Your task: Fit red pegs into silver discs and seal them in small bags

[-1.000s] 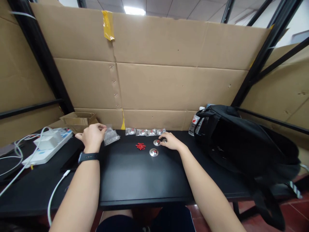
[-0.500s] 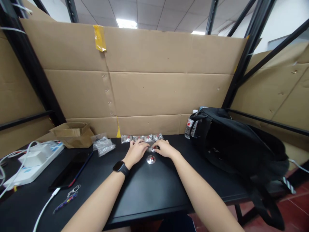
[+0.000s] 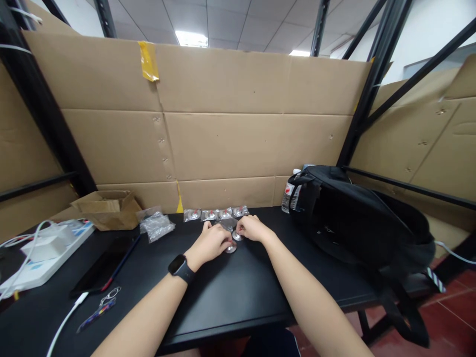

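My left hand (image 3: pixel 210 243) wears a dark smartwatch (image 3: pixel 181 267) at the wrist. Its fingers are closed at the edge of a shiny round metal disc (image 3: pixel 231 247) on the black table. Just beyond, my right hand (image 3: pixel 253 228) pinches a second shiny disc (image 3: pixel 237 236); the fingertips hide part of it. A clear plastic bag (image 3: pixel 227 224) lies between the hands. Behind them, several bagged discs (image 3: pixel 210 214) with reddish middles stand in a row along the cardboard wall.
On the left are a small open cardboard box (image 3: pixel 107 210), crumpled clear bags (image 3: pixel 158 225), a power strip (image 3: pixel 48 253), a dark tablet (image 3: pixel 100 267) and a keychain (image 3: pixel 97 315). A water bottle (image 3: pixel 289 196) and a black backpack (image 3: pixel 357 228) occupy the right.
My left hand has come nearer, from the bag onto the closer disc. The right hand still pinches the other disc, which now shows more, with the clear bag to its left.
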The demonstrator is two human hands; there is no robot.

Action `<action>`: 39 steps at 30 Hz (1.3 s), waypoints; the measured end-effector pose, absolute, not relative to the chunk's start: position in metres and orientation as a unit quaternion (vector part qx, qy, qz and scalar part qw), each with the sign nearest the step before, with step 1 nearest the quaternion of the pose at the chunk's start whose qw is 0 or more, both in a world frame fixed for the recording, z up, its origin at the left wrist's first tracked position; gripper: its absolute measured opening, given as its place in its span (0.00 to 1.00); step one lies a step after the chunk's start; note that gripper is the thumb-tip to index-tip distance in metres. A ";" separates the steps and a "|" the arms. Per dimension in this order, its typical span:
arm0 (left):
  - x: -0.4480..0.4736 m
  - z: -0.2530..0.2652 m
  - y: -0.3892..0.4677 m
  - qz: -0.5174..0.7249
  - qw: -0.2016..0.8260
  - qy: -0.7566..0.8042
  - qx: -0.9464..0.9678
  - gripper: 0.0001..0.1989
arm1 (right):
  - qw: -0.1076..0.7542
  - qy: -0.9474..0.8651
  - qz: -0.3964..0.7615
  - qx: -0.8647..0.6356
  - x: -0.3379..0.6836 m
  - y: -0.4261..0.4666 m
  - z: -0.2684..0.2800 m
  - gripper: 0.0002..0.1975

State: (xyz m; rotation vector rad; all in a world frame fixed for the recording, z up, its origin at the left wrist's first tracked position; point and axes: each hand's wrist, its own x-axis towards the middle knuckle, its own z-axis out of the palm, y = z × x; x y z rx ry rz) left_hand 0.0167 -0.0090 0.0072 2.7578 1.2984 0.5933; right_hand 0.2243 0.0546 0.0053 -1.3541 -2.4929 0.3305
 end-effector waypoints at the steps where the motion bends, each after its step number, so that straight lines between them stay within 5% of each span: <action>1: 0.015 0.008 -0.009 0.203 0.029 0.430 0.879 0.08 | 0.151 -0.865 0.146 -0.456 0.226 0.054 0.008 0.06; 11: 0.009 0.007 0.002 0.423 0.071 0.523 0.737 0.09 | 0.421 -0.695 0.455 -0.364 0.206 0.044 0.018 0.11; 19: 0.011 0.000 0.005 0.482 0.082 0.511 0.707 0.09 | 0.416 -0.594 0.611 -0.318 0.198 0.038 0.012 0.15; 28: 0.008 0.000 0.008 0.405 0.024 0.519 0.752 0.09 | 0.416 -0.571 0.651 -0.279 0.205 0.036 0.018 0.19; 33: 0.002 -0.012 0.012 0.281 -0.044 0.542 0.791 0.21 | 0.458 -0.584 0.604 -0.292 0.207 0.038 0.020 0.27; 39: -0.003 -0.013 0.011 0.164 -0.047 0.519 0.837 0.08 | 0.450 -0.644 0.475 -0.395 0.214 0.046 0.020 0.25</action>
